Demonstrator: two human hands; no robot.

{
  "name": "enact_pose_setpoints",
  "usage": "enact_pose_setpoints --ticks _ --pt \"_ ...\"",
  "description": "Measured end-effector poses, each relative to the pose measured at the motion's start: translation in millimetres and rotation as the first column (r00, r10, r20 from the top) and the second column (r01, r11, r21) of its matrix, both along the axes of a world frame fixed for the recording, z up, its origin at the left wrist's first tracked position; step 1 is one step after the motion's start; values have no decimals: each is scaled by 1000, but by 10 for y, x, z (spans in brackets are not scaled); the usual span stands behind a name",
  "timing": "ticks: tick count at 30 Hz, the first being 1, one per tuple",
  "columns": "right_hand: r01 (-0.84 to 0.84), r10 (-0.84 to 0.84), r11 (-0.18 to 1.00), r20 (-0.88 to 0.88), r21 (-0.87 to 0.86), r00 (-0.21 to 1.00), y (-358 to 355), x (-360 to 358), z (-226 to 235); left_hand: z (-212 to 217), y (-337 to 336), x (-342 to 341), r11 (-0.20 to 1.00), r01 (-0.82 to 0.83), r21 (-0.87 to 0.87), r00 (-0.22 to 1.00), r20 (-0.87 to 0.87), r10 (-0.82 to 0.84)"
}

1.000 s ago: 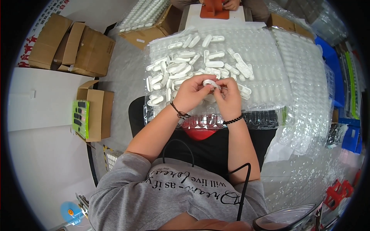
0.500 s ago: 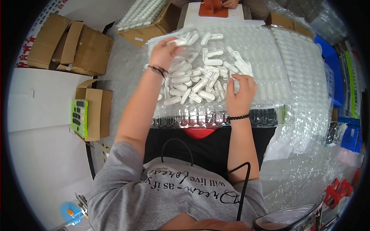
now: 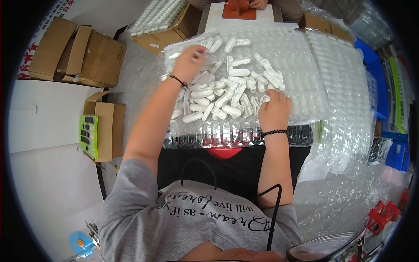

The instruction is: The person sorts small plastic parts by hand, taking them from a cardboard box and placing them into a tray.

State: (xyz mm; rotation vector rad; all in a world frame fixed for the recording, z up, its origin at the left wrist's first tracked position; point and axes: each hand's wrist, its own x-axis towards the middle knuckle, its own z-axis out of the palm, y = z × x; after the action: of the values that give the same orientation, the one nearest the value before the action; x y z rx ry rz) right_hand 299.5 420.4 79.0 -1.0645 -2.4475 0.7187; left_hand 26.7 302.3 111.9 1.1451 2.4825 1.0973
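Many white, elongated oval plastic pieces (image 3: 202, 93) lie in a loose heap on a clear plastic blister tray (image 3: 301, 78) in front of me. My left hand (image 3: 190, 61) is over the heap's far left part, beside a few of these pieces. Its fingers are smeared by motion, so what they hold cannot be made out. At the heap's right edge my right hand (image 3: 275, 108) is bent down, with a white oval piece (image 3: 264, 99) between thumb and forefinger.
Sheets of clear blister trays (image 3: 345, 96) are stacked on the right. Open cardboard boxes (image 3: 100, 56) stand at the left, one with a green pack (image 3: 88, 136). Across the table, another person's hand (image 3: 258, 4) rests by a red-brown block (image 3: 238, 12). Blue bins (image 3: 371, 74) stand far right.
My left hand has come slightly nearer and right; the white piece seen at its fingers before is no longer plain. My right hand has dropped a little, its thumb and forefinger now around a piece.
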Motion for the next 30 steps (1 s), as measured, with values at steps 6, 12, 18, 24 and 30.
enact_pose_setpoints --ticks 6,12,18,24,30 --pt "4 -5 1000 -39 -13 999 86 66 12 -153 420 530 856 446 -262 841 -206 -501" --pt "46 -64 997 -299 -67 952 141 47 -28 96 443 742 891 343 -299 815 -376 -440" --pt "-221 -370 668 -575 -710 730 66 -47 126 85 302 1095 935 168 313 664 665 -342" --pt "-319 -405 568 -595 -759 694 13 -63 104 138 211 1348 962 67 264 342 900 -270" --pt "-124 6 979 -592 -159 806 70 -2 5 133 168 1297 974 -105 200 378 914 -147"
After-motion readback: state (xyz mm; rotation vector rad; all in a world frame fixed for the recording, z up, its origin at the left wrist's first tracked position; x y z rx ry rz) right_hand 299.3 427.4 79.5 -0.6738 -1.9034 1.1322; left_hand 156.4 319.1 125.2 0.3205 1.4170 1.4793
